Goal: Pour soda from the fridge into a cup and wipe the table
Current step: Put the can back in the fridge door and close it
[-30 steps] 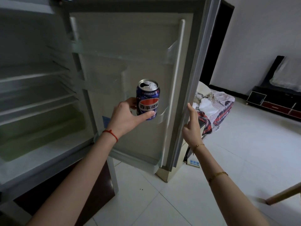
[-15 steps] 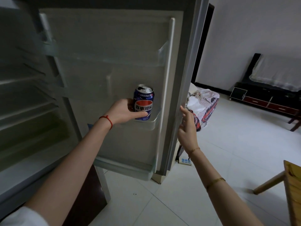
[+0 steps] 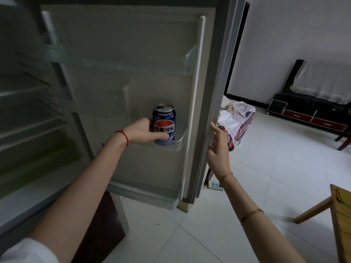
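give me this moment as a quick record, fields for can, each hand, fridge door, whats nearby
can: blue soda can, upright, its base inside the clear lower door bin, top already opened
left hand: left hand grips the can from its left side, thumb across the front
right hand: right hand has straight fingers by the outer edge of the fridge door; contact unclear
fridge door: open, upper bin looks empty
nearby: wooden table corner at right, checked cloth bundle on the floor behind the door
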Demonstrator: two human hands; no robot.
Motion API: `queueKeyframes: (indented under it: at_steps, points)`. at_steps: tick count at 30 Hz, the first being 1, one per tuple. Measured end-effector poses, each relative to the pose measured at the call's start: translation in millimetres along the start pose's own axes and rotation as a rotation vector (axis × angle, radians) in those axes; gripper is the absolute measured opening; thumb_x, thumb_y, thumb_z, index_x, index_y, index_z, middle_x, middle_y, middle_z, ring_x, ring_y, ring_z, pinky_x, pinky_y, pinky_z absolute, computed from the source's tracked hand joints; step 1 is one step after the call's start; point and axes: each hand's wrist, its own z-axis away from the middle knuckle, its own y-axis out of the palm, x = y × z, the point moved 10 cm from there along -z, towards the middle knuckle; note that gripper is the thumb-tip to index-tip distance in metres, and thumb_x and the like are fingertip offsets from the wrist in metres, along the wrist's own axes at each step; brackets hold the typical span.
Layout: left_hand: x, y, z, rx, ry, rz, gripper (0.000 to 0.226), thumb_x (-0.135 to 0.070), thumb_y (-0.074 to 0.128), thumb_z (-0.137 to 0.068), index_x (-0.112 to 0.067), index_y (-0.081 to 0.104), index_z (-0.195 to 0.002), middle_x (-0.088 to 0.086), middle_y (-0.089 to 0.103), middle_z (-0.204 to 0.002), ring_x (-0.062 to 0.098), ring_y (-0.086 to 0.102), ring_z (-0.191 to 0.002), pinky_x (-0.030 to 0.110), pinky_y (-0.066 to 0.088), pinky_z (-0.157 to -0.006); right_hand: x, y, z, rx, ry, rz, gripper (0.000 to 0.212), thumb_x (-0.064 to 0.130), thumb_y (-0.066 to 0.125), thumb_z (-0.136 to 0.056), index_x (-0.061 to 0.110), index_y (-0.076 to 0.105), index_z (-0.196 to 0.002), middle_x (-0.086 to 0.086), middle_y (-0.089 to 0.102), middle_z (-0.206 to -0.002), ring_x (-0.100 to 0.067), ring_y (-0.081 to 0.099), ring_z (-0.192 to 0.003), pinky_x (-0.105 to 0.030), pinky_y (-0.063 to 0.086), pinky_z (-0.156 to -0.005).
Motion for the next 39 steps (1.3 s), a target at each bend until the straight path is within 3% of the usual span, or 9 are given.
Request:
queueKeyframes:
  at_steps: [7,10,11,14,17,22,27,34,39]
  points:
    - [4.1,-4.5,12.2,-0.055,-0.011,0.08,0.055,-0.024,0.08,-0.078,-0.01,0.059,-0.126,0.006,0.067,-0.123,0.018,0.063,-0.114,0.032,0.047,-0.103,1.5,-0.9,1.5,-0.004,0.006,-0.038,0.073,-0.007,0.039,-0.075,0.032,0.037,-0.138,0.007,0.035,-0.139,-0.017,0.038,-0.136,-0.046,0.038,-0.112]
    - [12.5,-19.6,29.7,-0.262,-0.077,-0.006,0.086,-0.042,0.082,-0.072,-0.008,0.045,-0.142,0.005,0.059,-0.135,0.017,0.057,-0.122,0.035,0.044,-0.106,0.6,-6.5,1.5,-0.06,0.045,-0.103,0.067,-0.002,0.046,-0.084,0.034,0.033,-0.139,0.003,0.033,-0.139,-0.018,0.047,-0.128,-0.043,0.046,-0.106]
    - [10.4,-25.7,41.9,-0.372,-0.079,-0.033,0.087,-0.042,0.08,-0.074,-0.007,0.042,-0.144,0.004,0.058,-0.136,0.018,0.056,-0.123,0.033,0.043,-0.105,-1.1,-8.0,0.9,-0.07,0.069,-0.114,0.066,0.002,0.049,-0.087,0.036,0.031,-0.141,0.002,0.033,-0.142,-0.018,0.049,-0.127,-0.043,0.047,-0.104]
    - [-8.0,-33.1,88.2,-0.712,0.071,0.038,0.056,-0.026,0.071,-0.086,-0.009,0.054,-0.136,0.005,0.064,-0.128,0.013,0.061,-0.114,0.025,0.046,-0.098,-8.1,-6.1,-1.4,-0.026,0.154,-0.124,0.068,0.016,0.049,-0.085,0.035,0.026,-0.146,0.0,0.039,-0.148,-0.022,0.05,-0.127,-0.048,0.049,-0.102]
    - [-13.0,-18.0,125.5,-0.856,0.173,0.13,0.033,-0.015,0.064,-0.091,-0.013,0.064,-0.123,0.002,0.068,-0.119,0.01,0.063,-0.104,0.026,0.051,-0.094,-4.9,-3.0,-1.8,0.025,0.158,-0.144,0.065,0.017,0.05,-0.084,0.032,0.035,-0.145,0.002,0.048,-0.144,-0.022,0.051,-0.128,-0.048,0.049,-0.102]
    - [-6.0,43.1,138.2,-0.688,0.179,0.093,0.041,-0.018,0.055,-0.097,-0.016,0.054,-0.137,-0.003,0.053,-0.141,0.009,0.047,-0.13,0.032,0.04,-0.111,3.0,-9.6,-1.7,0.021,0.144,-0.106,0.053,0.012,0.054,-0.091,0.025,0.044,-0.141,0.002,0.054,-0.135,-0.017,0.055,-0.118,-0.045,0.053,-0.095]
    - [-6.5,88.6,144.7,-0.571,0.1,0.126,0.053,-0.022,0.045,-0.101,-0.022,0.03,-0.152,-0.009,0.028,-0.157,0.001,0.022,-0.143,0.023,0.022,-0.117,7.6,-12.2,10.9,0.067,0.123,-0.083,0.064,-0.001,0.053,-0.083,0.023,0.041,-0.141,0.002,0.05,-0.138,-0.015,0.049,-0.124,-0.046,0.047,-0.103]
    - [-3.3,101.7,166.1,-0.62,-0.01,0.215,0.056,-0.018,0.04,-0.103,-0.024,0.019,-0.154,-0.01,0.018,-0.161,0.005,0.016,-0.147,0.029,0.02,-0.12,27.2,-13.2,50.2,0.128,0.039,-0.108,0.07,-0.001,0.051,-0.077,0.021,0.037,-0.142,0.001,0.044,-0.138,-0.017,0.044,-0.128,-0.047,0.042,-0.107]
    - [3.5,99.2,194.8,-0.69,-0.066,0.185,0.056,-0.016,0.041,-0.103,-0.023,0.02,-0.154,-0.01,0.017,-0.161,0.003,0.015,-0.146,0.021,0.018,-0.115,50.6,-18.0,81.3,0.135,-0.071,-0.154,0.057,0.007,0.053,-0.082,0.019,0.041,-0.137,0.0,0.049,-0.132,-0.013,0.049,-0.121,-0.04,0.045,-0.105]
